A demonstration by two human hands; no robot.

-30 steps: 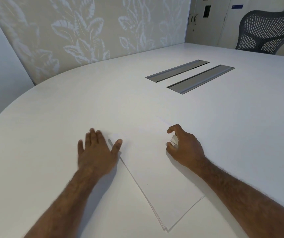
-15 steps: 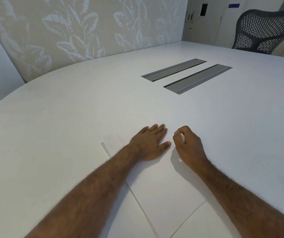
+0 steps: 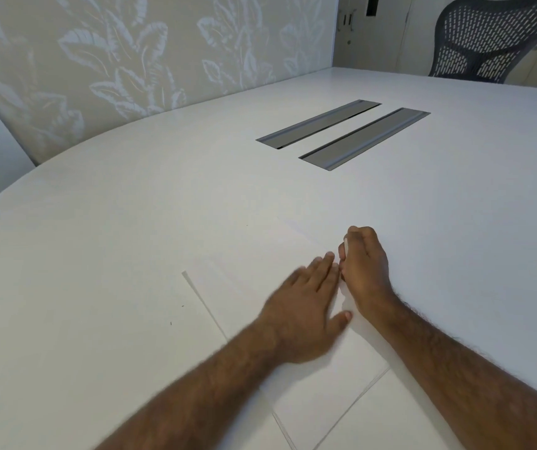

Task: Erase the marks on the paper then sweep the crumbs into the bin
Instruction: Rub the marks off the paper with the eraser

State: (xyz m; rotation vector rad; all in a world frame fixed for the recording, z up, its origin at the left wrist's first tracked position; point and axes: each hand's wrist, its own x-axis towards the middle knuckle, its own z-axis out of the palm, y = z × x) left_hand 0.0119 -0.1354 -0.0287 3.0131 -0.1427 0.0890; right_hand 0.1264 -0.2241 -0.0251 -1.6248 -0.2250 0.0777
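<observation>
Left hand (image 3: 306,306) lies flat, fingers straight, pinning the paper (image 3: 322,381) to the surface (image 3: 130,254) so it won't slide, while right hand (image 3: 362,267) curls tight round a pale eraser (image 3: 345,246)

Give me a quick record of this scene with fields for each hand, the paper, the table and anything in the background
left hand: flat on the paper, fingers straight, blurred
right hand: fingers curled round a small white eraser, on the paper
paper: white sheets lying at an angle on the table
table: white, with two grey slots and a few dark specks
background: mesh office chair, leaf-patterned wall
bin: not in view
</observation>
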